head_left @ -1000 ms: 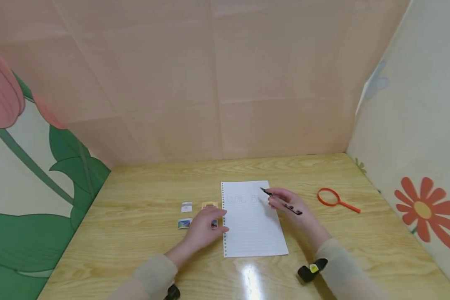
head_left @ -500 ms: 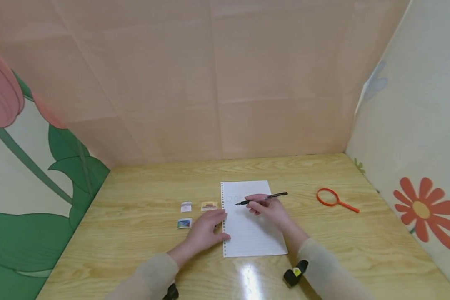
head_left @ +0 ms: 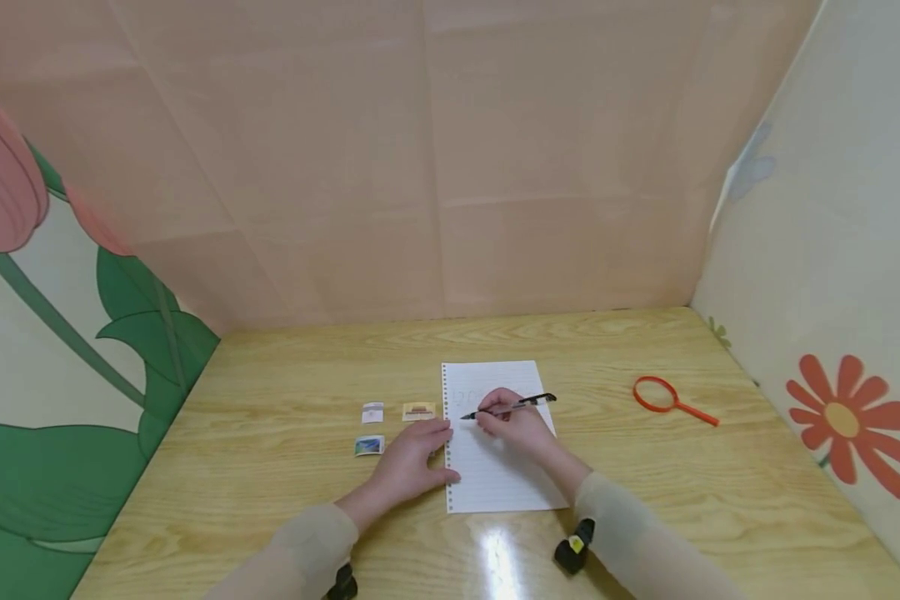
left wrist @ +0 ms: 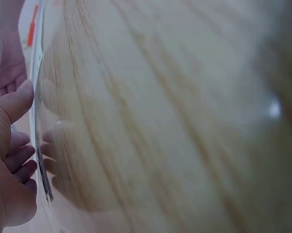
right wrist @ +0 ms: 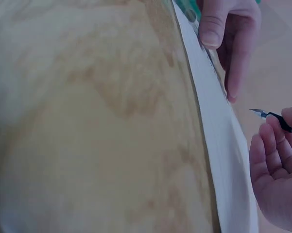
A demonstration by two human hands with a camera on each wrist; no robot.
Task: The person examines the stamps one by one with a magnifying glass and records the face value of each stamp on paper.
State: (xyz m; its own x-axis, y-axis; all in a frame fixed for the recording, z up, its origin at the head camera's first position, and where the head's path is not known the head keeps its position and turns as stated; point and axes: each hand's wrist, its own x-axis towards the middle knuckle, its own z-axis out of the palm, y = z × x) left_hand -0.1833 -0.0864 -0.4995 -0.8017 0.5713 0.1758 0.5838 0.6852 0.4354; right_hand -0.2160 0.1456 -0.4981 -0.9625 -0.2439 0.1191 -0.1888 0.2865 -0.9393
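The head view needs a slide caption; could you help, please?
Right hand holding a pen over lined paper, left hand at its punched edge.

The head view looks forward and down over the desk (head_left: 285, 467); both wrist views skim it closely, sharing hands (head_left: 408, 462) and, seemingly, paper (head_left: 491, 485).

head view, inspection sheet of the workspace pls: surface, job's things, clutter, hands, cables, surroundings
Surface: wood-grain table, bright reflection at the near side
Job's things: lined paper, faint writing; pen
Clutter: small picture cards left of the paper; red magnifying glass right
Hands: left hand touches the paper's punched edge; right hand holds the pen over the paper
Cables: nothing seen
Surroundings: pinkish backdrop behind; flower-print panels both sides
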